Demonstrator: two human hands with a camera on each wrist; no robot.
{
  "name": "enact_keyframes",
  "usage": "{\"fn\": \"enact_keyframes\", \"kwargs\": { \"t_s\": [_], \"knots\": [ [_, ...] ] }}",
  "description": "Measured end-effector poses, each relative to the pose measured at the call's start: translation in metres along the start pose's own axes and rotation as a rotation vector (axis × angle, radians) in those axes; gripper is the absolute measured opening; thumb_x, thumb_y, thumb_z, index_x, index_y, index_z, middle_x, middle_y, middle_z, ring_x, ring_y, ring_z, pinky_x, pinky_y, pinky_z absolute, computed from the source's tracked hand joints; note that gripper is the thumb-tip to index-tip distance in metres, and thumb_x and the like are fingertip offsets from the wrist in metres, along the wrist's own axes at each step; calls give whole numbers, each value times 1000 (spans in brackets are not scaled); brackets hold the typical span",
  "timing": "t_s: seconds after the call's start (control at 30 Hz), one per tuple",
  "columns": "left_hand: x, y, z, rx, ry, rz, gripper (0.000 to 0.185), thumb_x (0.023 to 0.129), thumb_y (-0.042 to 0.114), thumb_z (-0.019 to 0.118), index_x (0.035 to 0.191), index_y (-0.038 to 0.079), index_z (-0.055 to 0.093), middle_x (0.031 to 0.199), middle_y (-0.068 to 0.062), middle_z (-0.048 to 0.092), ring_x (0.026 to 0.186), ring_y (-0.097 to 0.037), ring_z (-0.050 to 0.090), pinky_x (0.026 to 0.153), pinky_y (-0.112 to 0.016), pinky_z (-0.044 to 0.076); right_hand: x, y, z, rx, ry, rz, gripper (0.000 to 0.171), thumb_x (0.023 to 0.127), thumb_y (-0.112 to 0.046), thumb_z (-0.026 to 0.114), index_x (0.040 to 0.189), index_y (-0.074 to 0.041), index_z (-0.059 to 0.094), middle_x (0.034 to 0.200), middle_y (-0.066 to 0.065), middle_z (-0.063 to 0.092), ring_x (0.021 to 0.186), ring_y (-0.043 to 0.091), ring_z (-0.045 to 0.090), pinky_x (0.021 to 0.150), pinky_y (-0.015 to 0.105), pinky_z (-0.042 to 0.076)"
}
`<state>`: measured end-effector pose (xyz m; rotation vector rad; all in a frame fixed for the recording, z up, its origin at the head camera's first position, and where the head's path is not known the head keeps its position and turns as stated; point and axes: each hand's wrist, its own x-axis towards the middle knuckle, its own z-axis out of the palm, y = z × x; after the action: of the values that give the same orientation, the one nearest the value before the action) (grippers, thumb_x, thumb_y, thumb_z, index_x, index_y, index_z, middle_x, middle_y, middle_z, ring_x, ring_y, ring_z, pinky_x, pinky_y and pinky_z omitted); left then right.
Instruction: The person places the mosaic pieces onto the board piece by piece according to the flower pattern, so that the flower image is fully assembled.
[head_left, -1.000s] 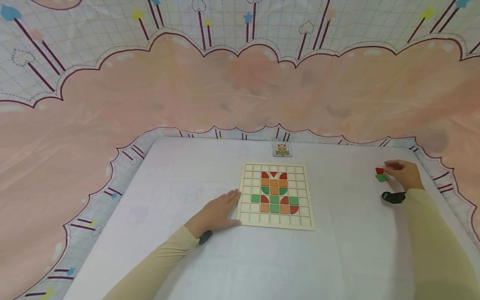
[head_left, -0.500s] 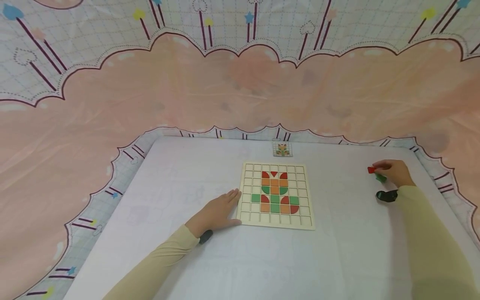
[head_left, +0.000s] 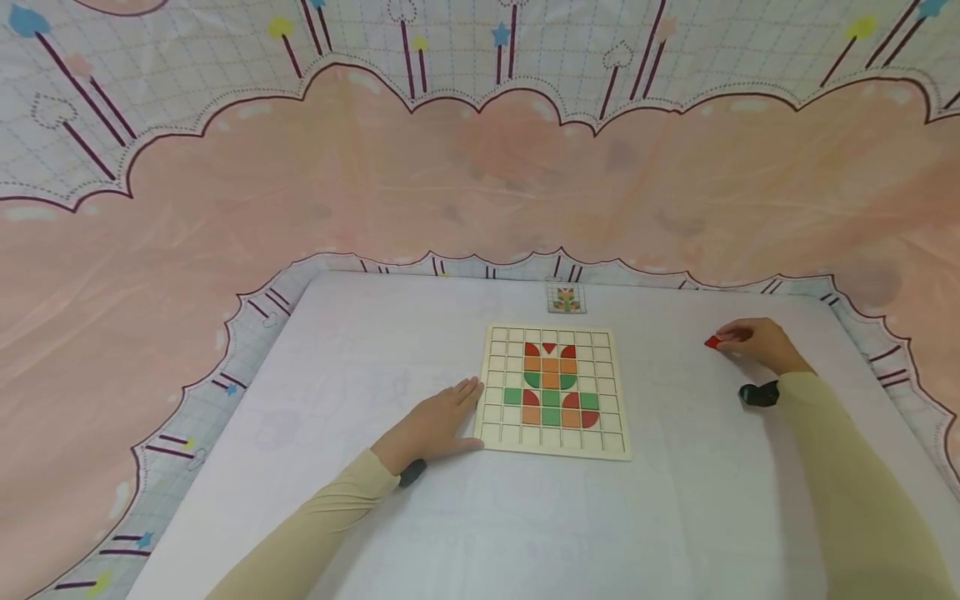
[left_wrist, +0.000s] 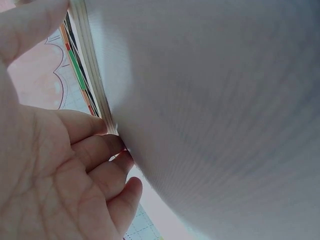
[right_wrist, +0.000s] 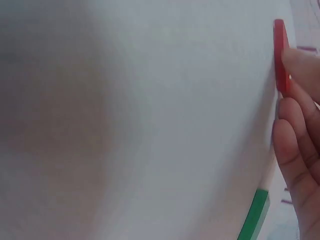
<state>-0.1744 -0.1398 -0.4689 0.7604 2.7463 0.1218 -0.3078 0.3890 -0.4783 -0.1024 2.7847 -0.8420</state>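
My left hand [head_left: 431,423] lies with straight fingers against the left edge of a pale wooden grid board [head_left: 498,435]. Its fingertips [left_wrist: 100,125] touch the board's side in the left wrist view. Red, orange and green tiles fill several of the board's middle squares. To the right of the board, my right hand [head_left: 767,343] pinches a small red tile [head_left: 712,342] between thumb and fingers, low over the table. The right wrist view shows this red tile [right_wrist: 280,55] on edge. A green tile [right_wrist: 254,215] lies on the table nearby; the right hand hides it in the head view.
A small pattern card [head_left: 566,298] lies behind the board, near the far edge of the white table [head_left: 337,333]. Patterned cloth [head_left: 450,183] rises beyond that edge. Both wrists wear dark straps.
The right hand has moved left, taking the red tile away from beside the green tile. In the head view the green tile has gone from sight behind the hand. My left hand stays put.
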Motion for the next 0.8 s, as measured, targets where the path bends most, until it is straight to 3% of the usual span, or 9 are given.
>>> {"fn": "enact_keyframes", "kwargs": {
  "t_s": [0.13,0.3,0.57,0.8],
  "knots": [
    [0,0,1,11,-3,1,87,87,56,54,150,5,21,157,-10,22,145,-23,23,117,-37,28,-6,-11,1,-26,-52,-24,49,83,-31,71,115,5,60,94,11,67,88,22,57,76,24,48],
    [0,0,0,4,-1,-1,87,87,56,55,149,5,22,156,-10,23,144,-24,24,117,-37,29,-12,-21,2,-23,-105,-26,48,83,-26,72,115,6,59,93,11,67,88,23,57,80,30,49],
    [0,-1,1,11,4,3,86,88,57,54,149,5,23,156,-10,23,144,-23,24,117,-37,29,-14,-21,2,-27,-112,-27,50,83,-21,71,120,9,56,107,24,62,98,32,56,85,41,53],
    [-1,0,-1,-6,7,6,86,87,56,55,149,5,23,156,-11,24,144,-24,24,117,-37,29,-13,-20,5,-31,-78,-52,43,83,-19,71,115,7,60,101,19,65,95,29,59,80,33,53]
  ]
}}
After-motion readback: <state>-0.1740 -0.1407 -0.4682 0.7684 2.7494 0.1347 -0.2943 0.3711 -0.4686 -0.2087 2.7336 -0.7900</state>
